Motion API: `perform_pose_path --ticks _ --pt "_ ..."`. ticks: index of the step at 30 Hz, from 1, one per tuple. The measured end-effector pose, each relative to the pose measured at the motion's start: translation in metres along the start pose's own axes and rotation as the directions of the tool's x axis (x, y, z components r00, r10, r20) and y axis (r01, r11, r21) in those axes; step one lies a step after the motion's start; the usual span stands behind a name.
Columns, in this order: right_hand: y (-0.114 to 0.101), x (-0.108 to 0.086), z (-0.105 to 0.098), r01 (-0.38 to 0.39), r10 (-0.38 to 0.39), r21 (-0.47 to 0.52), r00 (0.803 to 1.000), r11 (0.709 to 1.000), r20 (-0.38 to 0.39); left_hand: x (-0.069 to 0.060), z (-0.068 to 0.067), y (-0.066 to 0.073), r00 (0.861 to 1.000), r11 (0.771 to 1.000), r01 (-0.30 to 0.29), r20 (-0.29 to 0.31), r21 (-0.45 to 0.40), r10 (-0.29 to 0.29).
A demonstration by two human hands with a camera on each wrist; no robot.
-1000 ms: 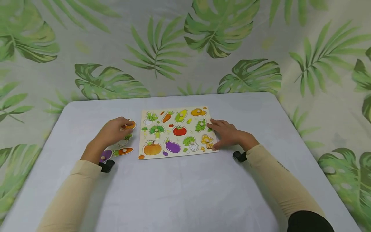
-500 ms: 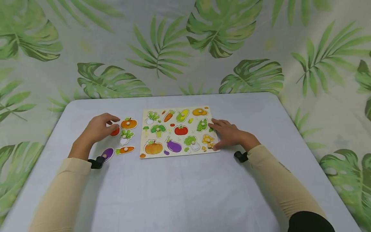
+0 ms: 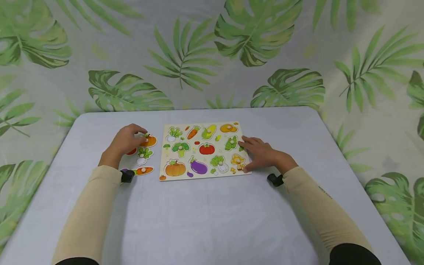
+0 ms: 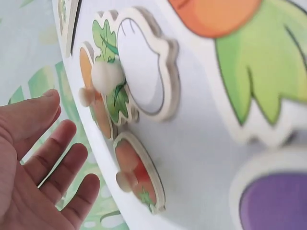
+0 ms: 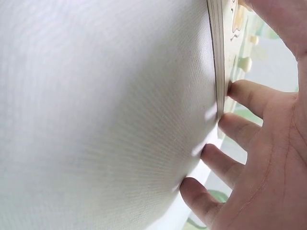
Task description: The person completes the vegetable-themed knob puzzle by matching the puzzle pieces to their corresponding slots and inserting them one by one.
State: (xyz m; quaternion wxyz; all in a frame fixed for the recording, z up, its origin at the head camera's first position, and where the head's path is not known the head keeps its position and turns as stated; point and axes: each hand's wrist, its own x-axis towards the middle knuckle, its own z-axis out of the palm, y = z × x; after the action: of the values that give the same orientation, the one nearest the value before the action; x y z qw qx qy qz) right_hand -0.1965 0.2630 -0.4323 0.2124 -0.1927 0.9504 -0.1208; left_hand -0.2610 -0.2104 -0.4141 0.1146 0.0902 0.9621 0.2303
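My left hand [image 3: 125, 141] hovers over loose wooden puzzle pieces with knobs, fingertips near the knob of the pumpkin piece [image 3: 151, 141]. In the left wrist view its fingers are loosely bent and apart from the pieces. Just below lie a turnip piece [image 3: 143, 156] and a carrot piece [image 3: 144, 170]. A tomato piece [image 4: 139, 167] is partly hidden by the hand in the head view, and an eggplant piece [image 4: 278, 203] by the wrist. My right hand [image 3: 261, 154] rests spread at the right edge of the vegetable puzzle board [image 3: 192, 152], fingertips touching it.
The board lies flat mid-table, with several knobbed pieces in it, such as corn [image 3: 208, 132] and broccoli [image 3: 180, 149]. A white cloth [image 3: 205, 221] covers the table. Behind stands a leaf-print backdrop [image 3: 198, 44]. Black wrist cameras [image 3: 275, 179] sit near the cloth.
My left hand moved left from the pumpkin piece to above the tomato piece, then back right to the pumpkin piece. My right hand stays on the board's edge.
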Motion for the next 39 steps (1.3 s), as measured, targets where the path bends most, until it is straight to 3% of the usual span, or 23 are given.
perform_pose_path --ticks 9,20,29,39 --pt "-0.001 -0.002 0.0 0.004 -0.004 0.009 1.0 1.0 -0.006 0.003 0.008 0.003 0.996 1.0 0.013 0.092 0.007 -0.013" --pt "-0.006 0.006 0.0 0.003 -0.003 0.0 1.0 1.0 0.003 0.001 0.011 -0.005 0.999 0.999 0.04 0.027 0.016 -0.041" --pt "0.007 -0.007 0.003 -0.041 0.041 0.0 0.999 0.999 -0.014 0.015 0.02 0.01 1.0 1.0 0.024 0.013 0.02 -0.024" --pt "-0.004 0.0 0.0 0.01 -0.009 0.004 1.0 1.0 -0.03 0.006 0.016 -0.001 0.998 0.998 0.064 0.006 0.023 -0.064"
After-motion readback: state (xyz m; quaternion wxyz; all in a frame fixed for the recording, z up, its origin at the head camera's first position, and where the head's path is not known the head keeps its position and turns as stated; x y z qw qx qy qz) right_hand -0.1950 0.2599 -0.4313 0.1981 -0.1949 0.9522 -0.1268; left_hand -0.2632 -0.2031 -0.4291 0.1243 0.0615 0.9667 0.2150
